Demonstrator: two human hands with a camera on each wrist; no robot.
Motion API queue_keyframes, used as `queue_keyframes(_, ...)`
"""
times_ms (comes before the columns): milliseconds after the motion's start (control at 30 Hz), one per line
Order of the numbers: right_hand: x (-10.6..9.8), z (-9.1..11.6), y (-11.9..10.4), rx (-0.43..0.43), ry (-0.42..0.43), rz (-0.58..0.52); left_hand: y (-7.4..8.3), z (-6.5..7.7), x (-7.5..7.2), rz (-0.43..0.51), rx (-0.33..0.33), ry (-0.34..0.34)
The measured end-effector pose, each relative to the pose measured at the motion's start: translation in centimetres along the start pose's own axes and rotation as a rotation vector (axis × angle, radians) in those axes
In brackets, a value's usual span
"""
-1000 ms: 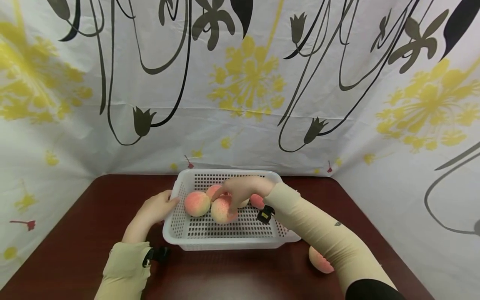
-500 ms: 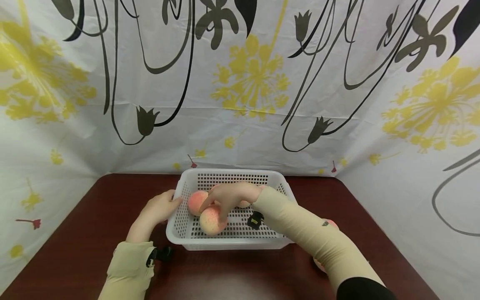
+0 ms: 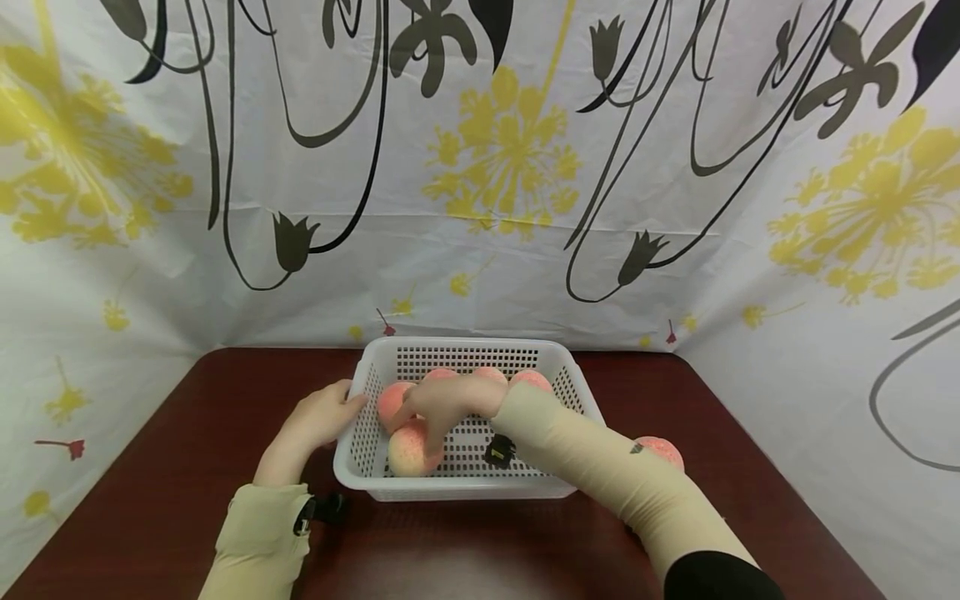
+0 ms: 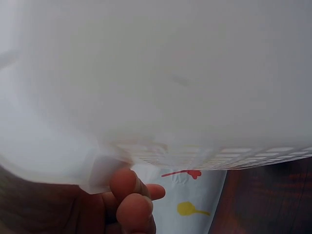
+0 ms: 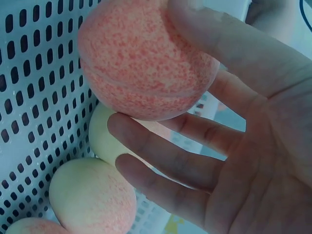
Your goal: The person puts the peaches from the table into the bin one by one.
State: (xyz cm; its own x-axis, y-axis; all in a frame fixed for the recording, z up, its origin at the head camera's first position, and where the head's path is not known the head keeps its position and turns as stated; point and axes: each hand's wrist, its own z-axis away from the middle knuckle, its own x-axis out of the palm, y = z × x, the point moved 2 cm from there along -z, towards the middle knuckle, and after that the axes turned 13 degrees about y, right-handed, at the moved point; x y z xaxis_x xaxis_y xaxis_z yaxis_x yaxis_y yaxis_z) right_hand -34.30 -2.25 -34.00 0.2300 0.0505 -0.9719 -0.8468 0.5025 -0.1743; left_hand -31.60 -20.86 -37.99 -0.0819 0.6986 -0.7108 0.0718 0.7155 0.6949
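Bring the held peach [image 3: 408, 450] down gently into the front left corner of the basket [image 3: 472, 488], thumb and fingers easing apart only once the basket floor takes the weight; whether it touches that floor already, I cannot tell. The right hand [image 3: 442, 402] pinches this peach between its thumb and fingers, with two fingers reaching out below it in the right wrist view, so they should be kept from nudging the left peach [image 3: 392, 402] just behind. The left hand [image 3: 321, 415] grips the left edge of the basket, thumb at the rim, and a firm hold there (light plastic slides easily, I would guess) should steady the whole thing on the tabletop [image 3: 247, 392]. Loosening the right hand straight upward would probably disturb the least. Compared with a second ago, the held peach has travelled from near the basket's middle toward that front left corner, while the left hand has stayed on the left edge. The right sleeve [image 3: 600, 467] has swung leftward and forward too, uncovering an outer peach [image 3: 662, 450] toward the tabletop's right edge and covering most of another nearer the front.
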Motion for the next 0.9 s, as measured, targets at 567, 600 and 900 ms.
queue_keyframes(567, 1.5, -1.6, -0.8, -0.038, -0.016, 0.046, 0.0, 0.0, 0.0, -0.022, -0.007, 0.013)
queue_keyframes(600, 1.5, -1.7, -0.8, -0.040, -0.016, 0.041, 0.0, 0.0, 0.0, -0.021, -0.004, 0.014)
queue_keyframes(900, 1.9, -2.2, -0.9, -0.016, 0.019, 0.019, -0.1, -0.1, 0.0, -0.021, -0.001, 0.019)
